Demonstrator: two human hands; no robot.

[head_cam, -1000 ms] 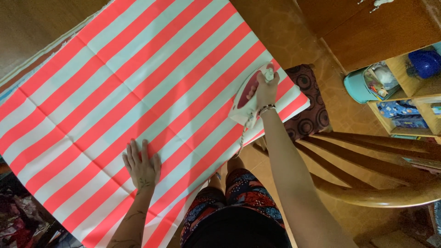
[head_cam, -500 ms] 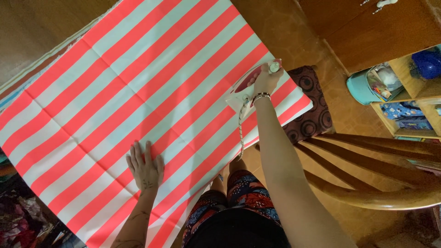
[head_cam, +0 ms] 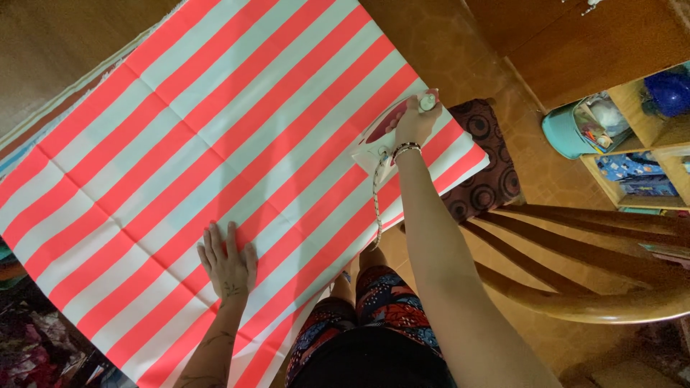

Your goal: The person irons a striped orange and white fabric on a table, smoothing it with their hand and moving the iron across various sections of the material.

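We press our left hand (head_cam: 228,260) flat, fingers spread open and holding nothing, on the near edge of the striped cloth (head_cam: 215,144). Our right hand (head_cam: 412,123) is closed around the handle of the iron (head_cam: 392,133), which sits on the cloth's right end, well apart from the left hand and up to its right. The iron's long axis runs diagonally, across the coral and white stripes, its braided cord (head_cam: 376,201) trailing back toward us. The right hand is the one on the iron. Beyond the cloth's right edge lies a dark patterned cushion (head_cam: 489,165). On the wooden shelf (head_cam: 632,144) stand a teal container (head_cam: 568,129) and blue packages (head_cam: 632,169); their labels are too small to read.
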